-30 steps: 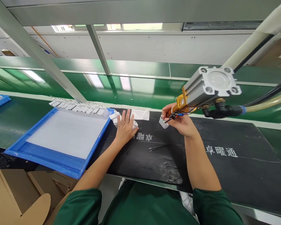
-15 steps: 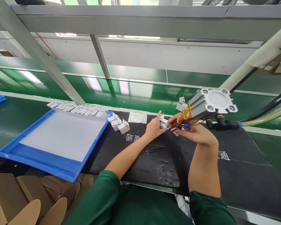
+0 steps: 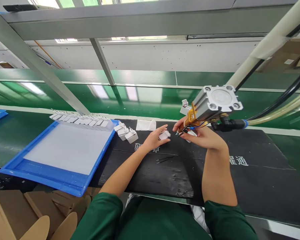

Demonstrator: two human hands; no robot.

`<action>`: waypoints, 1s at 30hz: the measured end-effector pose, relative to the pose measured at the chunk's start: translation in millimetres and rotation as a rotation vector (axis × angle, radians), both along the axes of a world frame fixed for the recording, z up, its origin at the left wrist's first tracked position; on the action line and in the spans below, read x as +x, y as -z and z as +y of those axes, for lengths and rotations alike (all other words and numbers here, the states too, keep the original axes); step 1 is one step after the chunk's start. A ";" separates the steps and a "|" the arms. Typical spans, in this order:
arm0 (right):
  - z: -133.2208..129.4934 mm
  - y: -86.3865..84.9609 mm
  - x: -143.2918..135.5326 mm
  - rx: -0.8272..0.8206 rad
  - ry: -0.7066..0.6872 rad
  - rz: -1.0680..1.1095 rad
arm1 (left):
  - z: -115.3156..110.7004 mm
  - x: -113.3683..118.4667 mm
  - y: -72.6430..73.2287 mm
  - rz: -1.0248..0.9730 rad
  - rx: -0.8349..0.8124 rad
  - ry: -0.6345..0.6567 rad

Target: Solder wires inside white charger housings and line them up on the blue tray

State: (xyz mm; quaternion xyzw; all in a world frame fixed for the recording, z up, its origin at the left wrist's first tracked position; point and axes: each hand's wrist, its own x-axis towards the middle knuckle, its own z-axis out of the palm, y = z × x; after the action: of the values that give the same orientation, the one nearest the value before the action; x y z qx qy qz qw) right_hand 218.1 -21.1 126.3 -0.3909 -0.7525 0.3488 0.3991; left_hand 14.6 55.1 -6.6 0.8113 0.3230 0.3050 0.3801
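Note:
My left hand (image 3: pixel 153 138) curls its fingers and thumb round a small white plastic housing (image 3: pixel 164 135), close above the black mat (image 3: pixel 170 180). In my right hand (image 3: pixel 200 135) is the lower, orange-brown end of an air-powered hand tool (image 3: pixel 216 101) with a grey square cylinder. Thin blue and dark wires show at its tip. Another white piece (image 3: pixel 192 134) is partly visible under my right hand; I cannot tell whether the fingers touch it. A small gap separates the tool tip from the housing.
To the left, a blue tray (image 3: pixel 83 186) bears a white sheet and a row of white housings (image 3: pixel 82 120). More white housings (image 3: pixel 126 132) stand beside it, near a white paper (image 3: pixel 146 125). Dark tweezers (image 3: pixel 166 159) lie on the mat. Another housing (image 3: pixel 185 107) sits behind the tool.
My left hand has drawn away leftward from the tool tip with the white housing. My right hand and the tool have shifted slightly left in view.

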 end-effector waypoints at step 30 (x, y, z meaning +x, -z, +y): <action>15.4 26.0 -53.1 0.182 0.058 0.350 | -15.9 -1.3 -2.6 0.007 0.059 -0.311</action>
State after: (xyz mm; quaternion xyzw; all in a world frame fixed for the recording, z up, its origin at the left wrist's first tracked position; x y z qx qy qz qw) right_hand 164.9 -5.8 100.3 -0.3079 -0.6887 0.3302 0.5674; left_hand 13.2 39.2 -4.0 0.7635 0.4367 0.3666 0.3031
